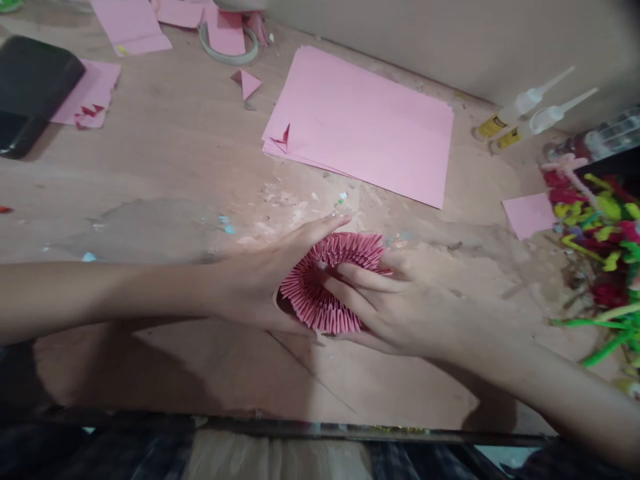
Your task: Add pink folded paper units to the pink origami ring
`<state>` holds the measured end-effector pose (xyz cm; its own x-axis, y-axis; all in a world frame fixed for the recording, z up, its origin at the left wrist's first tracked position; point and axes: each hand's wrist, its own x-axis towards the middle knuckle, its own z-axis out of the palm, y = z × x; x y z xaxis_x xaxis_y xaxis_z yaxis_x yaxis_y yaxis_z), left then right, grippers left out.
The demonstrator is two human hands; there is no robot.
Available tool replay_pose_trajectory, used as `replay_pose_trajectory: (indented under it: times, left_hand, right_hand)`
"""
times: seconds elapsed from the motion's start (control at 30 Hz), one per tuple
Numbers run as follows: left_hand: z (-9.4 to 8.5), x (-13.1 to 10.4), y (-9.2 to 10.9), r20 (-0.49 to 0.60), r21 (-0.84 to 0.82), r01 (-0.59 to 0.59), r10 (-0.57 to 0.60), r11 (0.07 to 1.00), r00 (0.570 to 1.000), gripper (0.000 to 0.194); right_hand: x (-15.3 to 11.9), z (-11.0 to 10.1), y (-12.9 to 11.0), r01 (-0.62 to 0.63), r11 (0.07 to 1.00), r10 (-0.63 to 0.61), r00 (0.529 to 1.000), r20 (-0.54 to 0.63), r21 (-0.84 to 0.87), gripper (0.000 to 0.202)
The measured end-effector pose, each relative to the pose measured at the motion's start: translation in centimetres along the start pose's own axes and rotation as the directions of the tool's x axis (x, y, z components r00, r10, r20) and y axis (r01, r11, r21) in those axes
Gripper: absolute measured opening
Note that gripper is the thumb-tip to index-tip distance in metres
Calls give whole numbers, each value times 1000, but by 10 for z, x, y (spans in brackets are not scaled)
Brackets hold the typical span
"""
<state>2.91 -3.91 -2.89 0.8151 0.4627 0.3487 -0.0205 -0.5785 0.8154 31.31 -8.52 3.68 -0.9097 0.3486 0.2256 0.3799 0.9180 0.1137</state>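
A round pink folded-paper piece (pixel 345 250), made of many small pointed units set in a ring, sits low at the middle of the table between both hands. My left hand (pixel 273 283) curves around its left side, with the thumb or a finger stretched along the far edge. Over its right side lies my right hand (pixel 395 307), two fingers reaching into the centre and others along the rim. Both hands grip the piece. The fingertips in the centre and the underside of the piece are hidden.
A stack of pink paper sheets (pixel 365 127) lies beyond the hands. A tape roll (pixel 204 43) and a dark box-shaped object (pixel 35 93) are at the far left. Two glue bottles (pixel 493 125) stand at the back right, near colourful pipe cleaners (pixel 607 340). The table's front edge (pixel 310 427) is close.
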Motion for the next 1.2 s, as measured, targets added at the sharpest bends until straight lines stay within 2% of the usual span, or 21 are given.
replay_pose_trajectory:
  times: [0.23, 0.4, 0.47, 0.53, 0.57, 0.73, 0.83, 0.93, 1.03, 1.1, 1.2]
  left_hand:
    - [4, 4, -1, 0, -11, 3, -3, 1000, 1000, 124]
    - [5, 4, -1, 22, -71, 31, -29, 997, 999, 119]
    - [6, 5, 0, -3, -56, -19, 19, 998, 1000, 120]
    - [6, 9, 1, -32, -46, -74, 72, 996, 997, 118]
    - [6, 12, 2, -42, -50, -74, 72, 996, 997, 114]
    - [2, 32, 13, -4, -117, 114, -115, 987, 993, 95]
    - [-2, 33, 16, 20, -144, 108, -106, 984, 994, 88]
    - [-8, 25, 15, 68, -126, 97, -89, 987, 994, 87]
    - [-12, 19, 12, 108, -124, 106, -92, 987, 990, 88]
    - [-12, 17, 10, 89, -132, 106, -95, 986, 992, 87]
    - [-11, 17, 9, 38, -116, 67, -63, 991, 997, 87]
  right_hand:
    - [1, 4, -10, -65, 997, 65, 998, -1, 41, 73]
    - [5, 0, -12, -69, 996, 68, 998, 8, 62, 64]
    - [3, -7, -10, -68, 996, 66, 997, 37, 57, 60]
    - [-1, -12, -9, -89, 994, 83, 993, 83, 67, 45]
    - [-4, -13, -10, -91, 990, 87, 995, 39, 104, 41]
    - [-12, 3, -17, -219, 928, 213, 976, 52, 303, 41]
    - [-9, 16, -20, -211, 927, 218, 976, 12, 309, 41]
    - [0, 21, -21, -165, 942, 179, 983, -25, 291, 41]
    - [6, 11, -20, -152, 962, 152, 988, 19, 225, 42]
    - [3, -2, -16, -159, 969, 154, 987, 42, 187, 41]
    - [-13, -22, -5, -245, 954, 231, 968, 97, 173, 58]
